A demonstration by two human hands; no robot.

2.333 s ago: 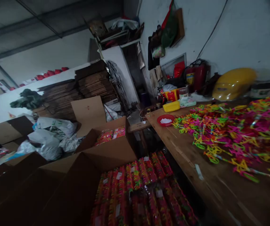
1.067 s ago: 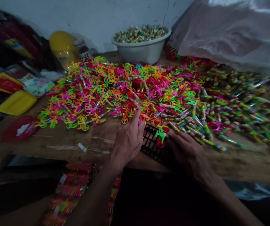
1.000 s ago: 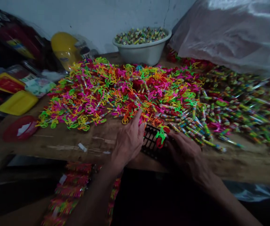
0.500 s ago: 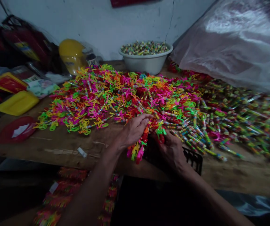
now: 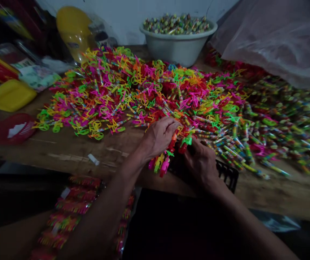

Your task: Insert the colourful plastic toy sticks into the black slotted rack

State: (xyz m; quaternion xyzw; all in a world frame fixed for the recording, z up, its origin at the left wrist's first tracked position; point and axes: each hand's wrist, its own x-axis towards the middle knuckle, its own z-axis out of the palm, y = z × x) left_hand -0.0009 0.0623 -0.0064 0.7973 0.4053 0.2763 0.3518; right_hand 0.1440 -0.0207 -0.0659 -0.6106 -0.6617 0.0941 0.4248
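Wooden table [image 5: 73,151]: bright toys [image 5: 159,164] beneath left hand [image 5: 159,135]; at four o'clock, black rack [image 5: 227,174] beneath right hand [image 5: 202,160]; both grips indeterminable.

Honestly can't make out a single word here. There's a tiny blue logo [image 5: 75,45] on the yellow helmet [image 5: 72,25], pale lettering [image 5: 104,44] on the dark jar [image 5: 101,36] beside it and white stickers [image 5: 65,193] on the bagged packs [image 5: 73,206] below the tabletop [image 5: 70,148], all too blurry to read.
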